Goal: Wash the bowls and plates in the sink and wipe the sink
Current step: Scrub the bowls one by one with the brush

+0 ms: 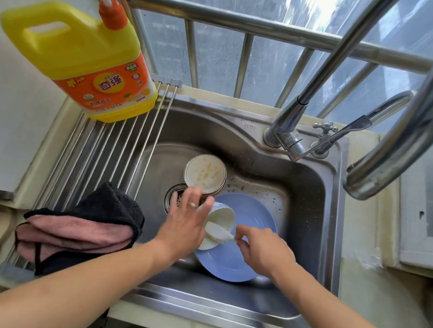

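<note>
While the left hand is cupping a tilted white ceramic bowl over a round blue plate in the steel sink, the right hand is pinching a white scrubbing brush against it.

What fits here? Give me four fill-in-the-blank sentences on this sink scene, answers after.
1. The left hand holds a white ____ tilted on its side.
2. The right hand pinches a white ____ at that bowl's rim.
3. The large plate under both hands is ____ in colour.
4. The folded cloth lies on the ____ left of the basin.

Answers: bowl; brush; blue; rack
</note>
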The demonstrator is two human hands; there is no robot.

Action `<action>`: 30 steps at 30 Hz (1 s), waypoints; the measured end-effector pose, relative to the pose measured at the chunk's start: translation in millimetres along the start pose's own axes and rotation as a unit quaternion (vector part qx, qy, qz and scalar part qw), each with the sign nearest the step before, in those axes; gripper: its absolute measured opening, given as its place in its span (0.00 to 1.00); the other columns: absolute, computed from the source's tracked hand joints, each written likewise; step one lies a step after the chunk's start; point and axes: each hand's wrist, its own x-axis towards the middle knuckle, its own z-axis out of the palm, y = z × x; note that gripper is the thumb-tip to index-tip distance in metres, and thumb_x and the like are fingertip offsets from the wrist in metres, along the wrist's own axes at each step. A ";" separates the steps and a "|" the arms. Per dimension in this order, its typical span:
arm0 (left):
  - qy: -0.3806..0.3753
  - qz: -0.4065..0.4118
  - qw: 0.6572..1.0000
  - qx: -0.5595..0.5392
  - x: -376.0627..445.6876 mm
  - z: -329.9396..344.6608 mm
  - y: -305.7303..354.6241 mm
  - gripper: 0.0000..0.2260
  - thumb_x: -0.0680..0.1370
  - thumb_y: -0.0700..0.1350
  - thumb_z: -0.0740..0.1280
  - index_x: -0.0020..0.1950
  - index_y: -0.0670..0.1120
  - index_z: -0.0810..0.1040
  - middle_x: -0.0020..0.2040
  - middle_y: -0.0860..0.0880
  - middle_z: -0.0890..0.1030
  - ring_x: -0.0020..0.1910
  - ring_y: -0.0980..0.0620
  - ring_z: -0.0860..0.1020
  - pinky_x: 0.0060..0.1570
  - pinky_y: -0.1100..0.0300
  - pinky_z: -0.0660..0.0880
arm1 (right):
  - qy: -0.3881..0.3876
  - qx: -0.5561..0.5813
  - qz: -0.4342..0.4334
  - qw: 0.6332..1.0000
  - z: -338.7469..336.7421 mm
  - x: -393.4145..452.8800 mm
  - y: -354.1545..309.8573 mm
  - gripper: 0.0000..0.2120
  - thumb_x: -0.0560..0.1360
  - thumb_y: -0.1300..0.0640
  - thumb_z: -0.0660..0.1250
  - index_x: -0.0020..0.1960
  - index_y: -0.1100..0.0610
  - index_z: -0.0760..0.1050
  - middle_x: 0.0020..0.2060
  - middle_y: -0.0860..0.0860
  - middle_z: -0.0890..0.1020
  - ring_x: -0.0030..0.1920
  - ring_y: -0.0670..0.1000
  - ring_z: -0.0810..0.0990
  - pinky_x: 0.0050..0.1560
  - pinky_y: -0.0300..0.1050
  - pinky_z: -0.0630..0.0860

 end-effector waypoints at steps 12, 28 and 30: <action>-0.103 0.311 0.842 0.429 11.9 -16.3 -6.3 0.17 0.71 0.33 0.59 0.38 0.49 0.84 0.30 0.50 0.77 0.44 0.41 0.79 0.76 0.32 0.47 | -0.032 0.065 -0.005 0.997 -6.7 9.6 11.9 0.04 0.81 0.48 0.61 0.53 0.42 0.74 0.33 0.47 0.77 0.35 0.52 0.76 0.40 0.52 0.77; -0.137 -0.230 0.749 -0.607 4.9 -4.9 -6.7 0.05 0.81 0.42 0.68 0.51 0.41 0.82 0.45 0.48 0.82 0.44 0.52 0.78 0.46 0.59 0.73 | 0.101 0.585 0.157 0.789 -17.7 -14.7 17.5 0.08 0.83 0.54 0.63 0.52 0.51 0.82 0.33 0.54 0.72 0.24 0.49 0.60 0.25 0.39 0.55; -0.120 -0.276 0.692 -0.656 3.7 -5.8 -8.2 0.07 0.83 0.41 0.65 0.57 0.42 0.82 0.50 0.47 0.84 0.45 0.53 0.80 0.43 0.64 0.75 | 0.070 0.601 0.133 0.785 -11.9 -17.8 5.1 0.08 0.83 0.54 0.63 0.52 0.51 0.82 0.31 0.54 0.69 0.24 0.48 0.58 0.26 0.37 0.54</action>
